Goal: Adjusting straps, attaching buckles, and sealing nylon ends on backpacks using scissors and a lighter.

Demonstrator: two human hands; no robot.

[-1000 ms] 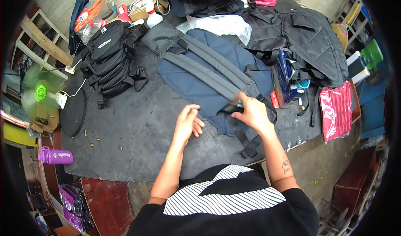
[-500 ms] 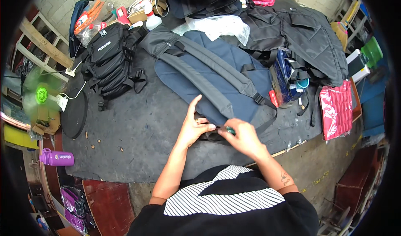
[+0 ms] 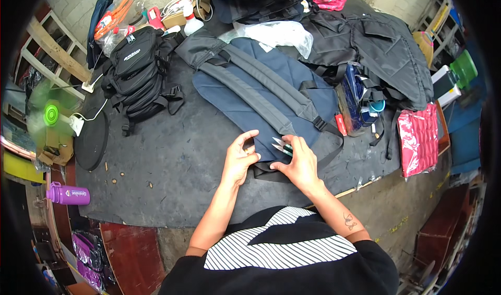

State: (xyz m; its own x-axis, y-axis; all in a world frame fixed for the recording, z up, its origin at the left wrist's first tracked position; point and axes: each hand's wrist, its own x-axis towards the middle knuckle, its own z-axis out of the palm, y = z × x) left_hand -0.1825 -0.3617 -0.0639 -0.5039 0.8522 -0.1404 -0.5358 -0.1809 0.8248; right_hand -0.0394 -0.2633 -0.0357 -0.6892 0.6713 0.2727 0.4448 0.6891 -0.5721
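Observation:
A navy blue backpack (image 3: 237, 104) with padded dark grey shoulder straps lies back side up before me, its bottom end toward me. At its lower corner is my left hand (image 3: 241, 160), index finger stretched, thumb and curled fingers closed at the fabric edge. My right hand (image 3: 300, 165) holds small thread snips (image 3: 282, 146) with green on the handle, their pointed blades lying over the bag's bottom panel. The right thumb reaches toward a loose black webbing strap (image 3: 272, 176) at the near edge.
Left stands a black backpack (image 3: 136, 76). More black bags (image 3: 373, 50) lie at the back right, near a clear plastic bag (image 3: 284, 34). A red packet (image 3: 419, 138) hangs over the dark table's (image 3: 156, 190) right edge. A purple bottle (image 3: 70, 195) is at far left, below a green fan (image 3: 51, 115).
My right hand has opened slightly and moved a little away from the left, so the snips' blades now show. The left hand has shifted slightly; the backpack stays put.

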